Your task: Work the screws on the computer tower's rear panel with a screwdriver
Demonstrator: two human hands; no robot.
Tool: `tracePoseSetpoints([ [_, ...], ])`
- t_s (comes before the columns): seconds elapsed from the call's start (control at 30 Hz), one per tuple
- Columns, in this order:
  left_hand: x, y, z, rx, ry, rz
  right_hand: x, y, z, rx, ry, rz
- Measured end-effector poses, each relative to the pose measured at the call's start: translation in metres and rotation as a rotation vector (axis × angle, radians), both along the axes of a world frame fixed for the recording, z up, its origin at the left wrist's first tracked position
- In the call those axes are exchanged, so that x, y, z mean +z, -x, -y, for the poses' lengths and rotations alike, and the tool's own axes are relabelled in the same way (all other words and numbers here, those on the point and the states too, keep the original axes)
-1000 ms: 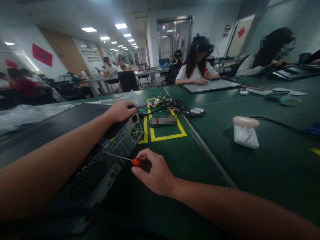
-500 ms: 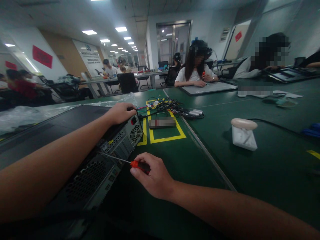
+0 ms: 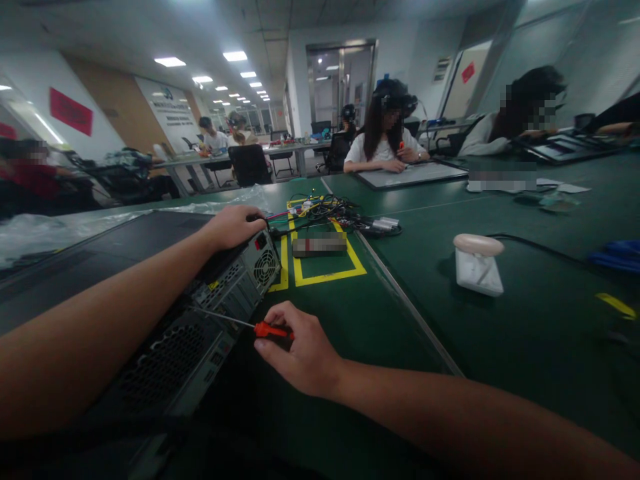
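A black desktop computer case (image 3: 160,241) lies on the green table at left, its metal rear panel with a round fan grille (image 3: 264,267) facing right. My left hand (image 3: 235,227) is closed over the case's top edge near the far rear corner, its fingertips partly hidden. My right hand (image 3: 300,350) grips the red and black handle of a screwdriver (image 3: 267,330) between thumb and fingers. The screwdriver's thin shaft points left at the rear panel. Its tip meets the panel near the slot covers, too dark to see what it touches.
Beyond the case lie tangled cables (image 3: 325,213) and a dark box (image 3: 319,245) within yellow tape (image 3: 333,277). A white stand with a pale round top (image 3: 479,267) is at right. Across the table, a co-worker (image 3: 387,143) handles a flat panel (image 3: 415,175). Clear plastic wrap (image 3: 35,233) lies at left.
The screwdriver handle has turned in my right fingers, showing more red. The view has shifted slightly, so everything sits a bit further left. My left hand stays on the case.
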State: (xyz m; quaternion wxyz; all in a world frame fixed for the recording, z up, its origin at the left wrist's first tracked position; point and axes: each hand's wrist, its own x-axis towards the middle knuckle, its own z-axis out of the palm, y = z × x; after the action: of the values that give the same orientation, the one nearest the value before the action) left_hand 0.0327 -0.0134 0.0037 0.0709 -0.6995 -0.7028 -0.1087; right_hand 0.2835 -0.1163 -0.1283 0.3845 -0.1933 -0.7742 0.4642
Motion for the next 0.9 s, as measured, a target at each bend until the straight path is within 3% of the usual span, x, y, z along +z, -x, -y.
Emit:
tracePoseSetpoints([
  [0.73, 0.0045, -0.0003, 0.0013, 0.022, 0.035, 0.021, -0.0023, 0.0009, -0.0030, 0.032, -0.080, -0.046],
  [0.9, 0.0049, -0.0004, 0.0003, 0.031, 0.040, -0.002, -0.0031, 0.0010, -0.0005, 0.017, -0.009, -0.048],
])
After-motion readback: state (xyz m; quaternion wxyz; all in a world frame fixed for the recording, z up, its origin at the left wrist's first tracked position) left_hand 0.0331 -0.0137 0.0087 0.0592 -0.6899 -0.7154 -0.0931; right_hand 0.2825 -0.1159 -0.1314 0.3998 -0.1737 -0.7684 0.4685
